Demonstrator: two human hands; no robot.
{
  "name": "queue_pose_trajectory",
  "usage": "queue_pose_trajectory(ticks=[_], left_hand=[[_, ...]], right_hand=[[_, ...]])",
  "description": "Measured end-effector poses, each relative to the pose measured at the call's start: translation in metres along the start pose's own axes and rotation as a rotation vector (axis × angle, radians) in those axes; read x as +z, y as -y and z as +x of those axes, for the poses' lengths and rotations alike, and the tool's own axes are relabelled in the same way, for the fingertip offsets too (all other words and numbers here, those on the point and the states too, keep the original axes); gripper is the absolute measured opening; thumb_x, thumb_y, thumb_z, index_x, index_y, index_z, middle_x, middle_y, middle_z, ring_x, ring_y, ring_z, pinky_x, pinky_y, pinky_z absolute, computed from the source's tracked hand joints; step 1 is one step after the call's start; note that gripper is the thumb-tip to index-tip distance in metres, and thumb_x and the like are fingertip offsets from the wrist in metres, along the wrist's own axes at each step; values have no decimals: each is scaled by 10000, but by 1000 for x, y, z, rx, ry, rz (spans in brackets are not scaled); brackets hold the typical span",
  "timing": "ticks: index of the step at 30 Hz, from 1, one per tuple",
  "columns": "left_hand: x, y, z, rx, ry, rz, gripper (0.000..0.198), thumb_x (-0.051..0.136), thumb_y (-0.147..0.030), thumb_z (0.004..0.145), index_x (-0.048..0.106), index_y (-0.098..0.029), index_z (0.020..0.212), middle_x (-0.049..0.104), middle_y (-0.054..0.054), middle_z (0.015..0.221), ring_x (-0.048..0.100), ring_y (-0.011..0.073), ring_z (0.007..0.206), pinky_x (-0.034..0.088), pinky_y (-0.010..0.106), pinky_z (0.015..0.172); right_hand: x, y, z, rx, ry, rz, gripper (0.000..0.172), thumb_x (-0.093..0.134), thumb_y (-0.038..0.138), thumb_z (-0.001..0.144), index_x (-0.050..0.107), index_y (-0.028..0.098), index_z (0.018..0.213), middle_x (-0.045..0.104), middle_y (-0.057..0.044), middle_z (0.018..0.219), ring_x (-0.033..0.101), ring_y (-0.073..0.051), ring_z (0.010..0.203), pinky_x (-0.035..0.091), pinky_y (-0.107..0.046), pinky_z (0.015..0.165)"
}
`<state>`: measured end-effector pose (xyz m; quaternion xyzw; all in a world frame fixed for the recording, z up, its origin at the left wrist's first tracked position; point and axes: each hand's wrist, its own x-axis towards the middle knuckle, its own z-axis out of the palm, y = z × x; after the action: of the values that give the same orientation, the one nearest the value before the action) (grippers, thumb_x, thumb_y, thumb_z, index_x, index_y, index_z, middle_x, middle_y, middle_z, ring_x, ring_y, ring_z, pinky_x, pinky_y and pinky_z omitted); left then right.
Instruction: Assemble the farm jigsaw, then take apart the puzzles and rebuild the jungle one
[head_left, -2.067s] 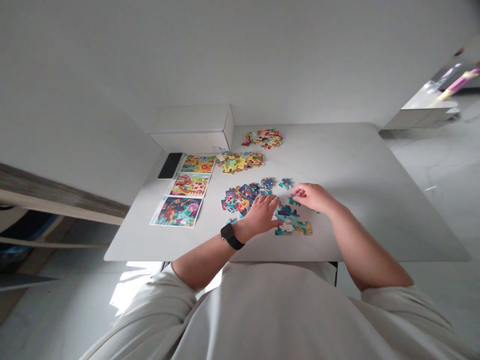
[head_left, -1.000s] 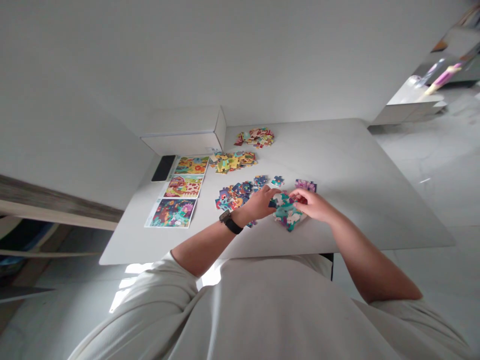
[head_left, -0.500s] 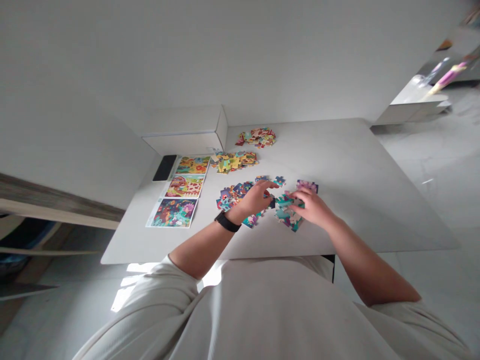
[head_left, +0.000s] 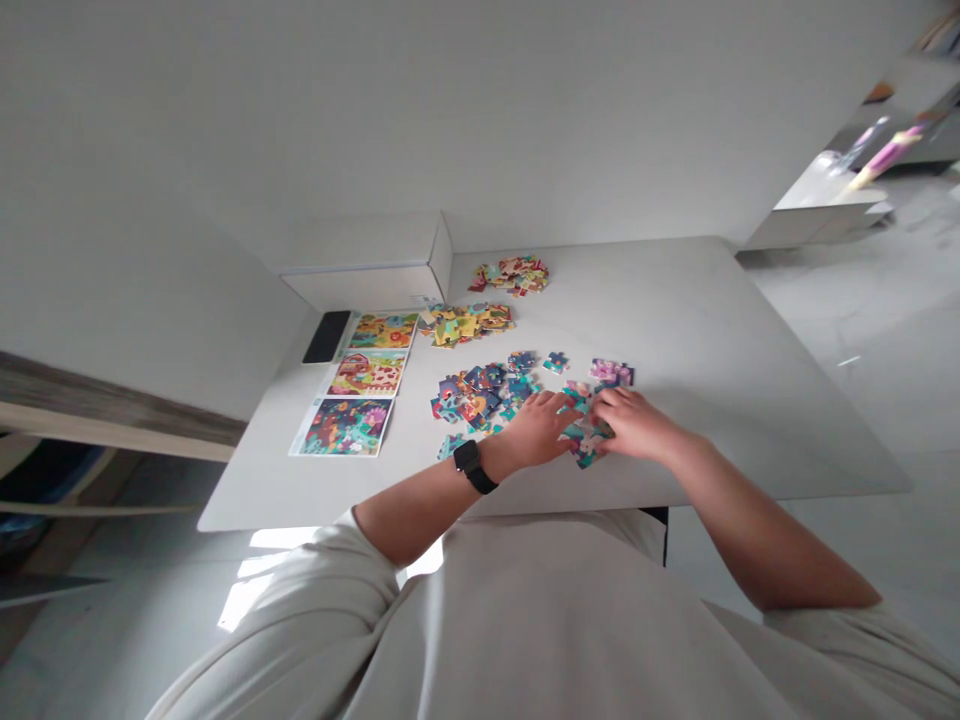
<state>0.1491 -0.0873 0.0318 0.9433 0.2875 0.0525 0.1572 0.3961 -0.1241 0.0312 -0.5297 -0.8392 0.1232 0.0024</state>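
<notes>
Shifting over from the loose pieces, your left hand now meets the left side of the section; half a second ago it is higher and farther left, partly hiding those pieces. Your right hand draws back slightly, from reaching across the top of the section to its right side. You now have both hands on the joined pieces, one at either side, so the work seems to sit in the section itself rather than in the dark pile.

Your fingers are bent on both sides, with the fingertips at the section, but I cannot tell whether either hand pinches a piece or only presses on it. The section lies flat on the counter close in front of you, its middle partly covered by your fingers, so I cannot judge how tightly the pieces fit.

Just beyond your right fingertips lie the pink pieces; whether they touch the section is hidden. A lone piece rests beyond your left hand, apart from the rest. The yellow pile, the red pile and the cards stay as they are.
</notes>
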Motion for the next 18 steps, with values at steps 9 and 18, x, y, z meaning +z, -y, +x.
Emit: queue_pose_trajectory(ticks=[9, 18], left_hand=[[3, -1, -1, 2, 52, 24, 445, 728, -423, 989, 698, -279, 1409, 580, 130, 1534, 546, 349, 1374, 461, 536, 1190], [1, 25, -15, -8, 51, 37, 454, 766, -361, 971, 689, -264, 1408, 589, 121, 1524, 574, 330, 1370, 455, 508, 1197]], right_hand=[[-2, -8, 2, 25, 14, 458, 188, 746, 243, 882, 684, 232, 1059, 757, -51, 998, 698, -223, 900, 504, -315, 813], [17, -26, 31, 140, -262, 783, 257, 735, 446, 892, 745, 230, 1031, 763, -30, 930, 667, -195, 773, 523, -314, 742]])
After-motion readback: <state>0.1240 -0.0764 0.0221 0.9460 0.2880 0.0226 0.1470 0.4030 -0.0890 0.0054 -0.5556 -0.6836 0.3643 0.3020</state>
